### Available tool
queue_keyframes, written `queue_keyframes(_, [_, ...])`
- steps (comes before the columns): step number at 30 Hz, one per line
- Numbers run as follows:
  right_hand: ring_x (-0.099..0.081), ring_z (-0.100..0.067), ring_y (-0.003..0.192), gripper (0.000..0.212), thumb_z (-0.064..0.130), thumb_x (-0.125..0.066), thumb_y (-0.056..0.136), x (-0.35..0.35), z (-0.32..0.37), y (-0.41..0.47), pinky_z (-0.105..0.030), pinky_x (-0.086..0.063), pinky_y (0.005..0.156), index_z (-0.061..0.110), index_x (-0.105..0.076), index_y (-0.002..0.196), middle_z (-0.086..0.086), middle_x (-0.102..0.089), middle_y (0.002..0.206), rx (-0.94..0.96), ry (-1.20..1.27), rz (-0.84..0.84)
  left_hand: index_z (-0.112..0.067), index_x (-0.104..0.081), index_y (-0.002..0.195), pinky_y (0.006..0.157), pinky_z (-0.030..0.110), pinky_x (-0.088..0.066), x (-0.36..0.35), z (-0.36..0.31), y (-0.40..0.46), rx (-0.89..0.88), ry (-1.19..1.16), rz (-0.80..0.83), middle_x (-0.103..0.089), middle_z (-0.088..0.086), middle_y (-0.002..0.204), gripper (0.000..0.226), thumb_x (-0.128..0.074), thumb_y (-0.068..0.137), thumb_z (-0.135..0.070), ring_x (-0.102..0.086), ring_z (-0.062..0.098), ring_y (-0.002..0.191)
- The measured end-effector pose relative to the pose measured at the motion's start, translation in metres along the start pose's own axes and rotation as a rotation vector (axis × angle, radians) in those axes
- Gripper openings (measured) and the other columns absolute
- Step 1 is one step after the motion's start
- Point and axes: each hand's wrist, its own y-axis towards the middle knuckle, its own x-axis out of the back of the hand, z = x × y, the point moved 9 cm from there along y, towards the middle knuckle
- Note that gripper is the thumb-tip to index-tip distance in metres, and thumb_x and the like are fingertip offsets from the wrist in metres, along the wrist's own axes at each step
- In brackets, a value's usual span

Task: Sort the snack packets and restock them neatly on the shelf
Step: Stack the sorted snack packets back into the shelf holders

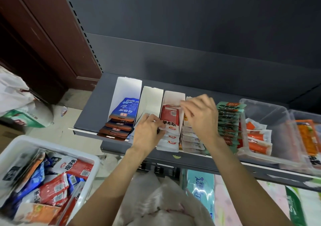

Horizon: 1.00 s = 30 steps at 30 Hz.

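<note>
Red packets (169,119) — between both hands

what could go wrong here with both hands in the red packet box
The red packets stand loosely in their white box; the left hand tugging at the front ones could tip the row forward off the shelf edge. The right hand works against the neighbouring green packets, so a careless move may knock that stack askew.
</note>
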Motion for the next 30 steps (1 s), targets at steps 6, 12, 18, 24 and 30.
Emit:
queue_keyframes(6, [-0.045,-0.027,0.109,0.031,0.035,-0.078,0.073,-0.046,0.007,-0.046,-0.043,-0.037,0.089,0.02,-0.074,0.1,-0.002,-0.064,0.117,-0.047,-0.212,0.552,-0.02,-0.071,0.097,0.077,0.024,-0.043,0.018,0.004,-0.026,-0.019,-0.102,-0.149,-0.067,-0.003,0.1,0.014,-0.067,0.084,-0.025,-0.059,0.019,0.094])
queue_keyframes(12, [-0.053,-0.014,0.097,0.027,0.024,-0.058,0.087,0.012,0.055,-0.038,-0.026,-0.041,0.084,0.016,-0.067,0.11,0.001,-0.066,0.105,-0.035,0.267,0.376,-0.021,-0.052,0.076,0.057,0.015,-0.04,0.083,0.026,-0.083,0.12,-0.419,-0.444,-0.054,-0.014,0.068,0.023,-0.052,0.09,-0.039,-0.054,0.005,0.064])
queue_keyframes(18, [-0.058,-0.004,0.076,0.021,0.025,-0.052,0.089,-0.018,0.152,-0.07,-0.023,-0.045,0.069,0.018,-0.07,0.097,0.006,-0.071,0.09,-0.027,0.546,0.589,-0.015,-0.06,0.074,0.048,0.012,-0.033,0.118,0.087,-0.184,0.29,-0.146,-0.644,-0.055,-0.008,0.06,0.03,-0.047,0.089,-0.037,-0.048,0.004,0.052])
queue_keyframes(24, [-0.058,-0.016,0.097,0.024,0.021,-0.054,0.092,-0.093,0.26,-0.128,-0.024,-0.039,0.072,0.02,-0.064,0.114,0.005,-0.065,0.106,0.091,0.507,0.996,-0.024,-0.06,0.112,0.077,0.034,-0.05,0.05,0.249,-0.289,0.781,-0.029,-0.024,-0.065,-0.003,0.11,0.028,-0.058,0.088,-0.038,-0.057,0.02,0.103])
queue_keyframes(30, [-0.05,-0.011,0.115,0.042,0.024,-0.054,0.094,-0.165,0.365,-0.167,-0.024,-0.043,0.09,0.026,-0.045,0.135,0.007,-0.052,0.132,0.052,0.541,1.202,-0.019,-0.058,0.125,0.087,0.038,-0.044,0.063,0.367,-0.342,0.847,-0.007,-0.012,-0.06,0.005,0.122,0.039,-0.061,0.087,-0.025,-0.052,0.027,0.113])
